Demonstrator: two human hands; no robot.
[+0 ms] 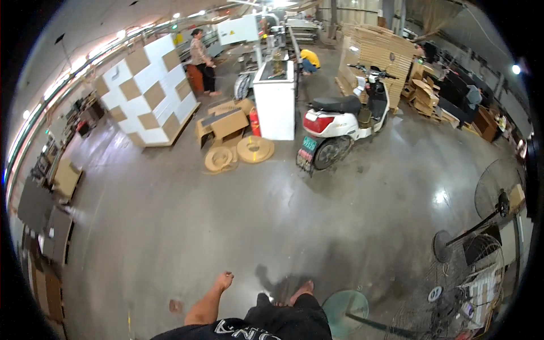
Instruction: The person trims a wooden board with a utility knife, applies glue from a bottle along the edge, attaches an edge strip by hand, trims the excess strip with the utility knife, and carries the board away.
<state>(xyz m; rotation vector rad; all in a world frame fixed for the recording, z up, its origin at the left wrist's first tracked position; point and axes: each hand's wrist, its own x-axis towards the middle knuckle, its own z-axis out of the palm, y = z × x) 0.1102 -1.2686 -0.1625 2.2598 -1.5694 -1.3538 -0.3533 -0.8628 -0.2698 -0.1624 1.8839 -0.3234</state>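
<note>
My left hand [225, 280] hangs over the grey floor in front of my body, at the end of a bare forearm. Its fingers are curled in, and nothing shows in them. It touches nothing and is far from the objects around. My right hand is out of the picture. One of my feet [302, 291] shows below my dark clothing. The round greenish base [345, 311] of a stand is on the floor close by at my right.
Ahead stand a white scooter [343, 126], a white cabinet [274, 107], a fire extinguisher [254, 122], tape-like rolls [255, 149] and cardboard boxes [229, 123]. A white-and-brown stack [150, 93] is at left, a standing fan [501, 204] at right. Two people [201, 56] [310, 60] are farther off.
</note>
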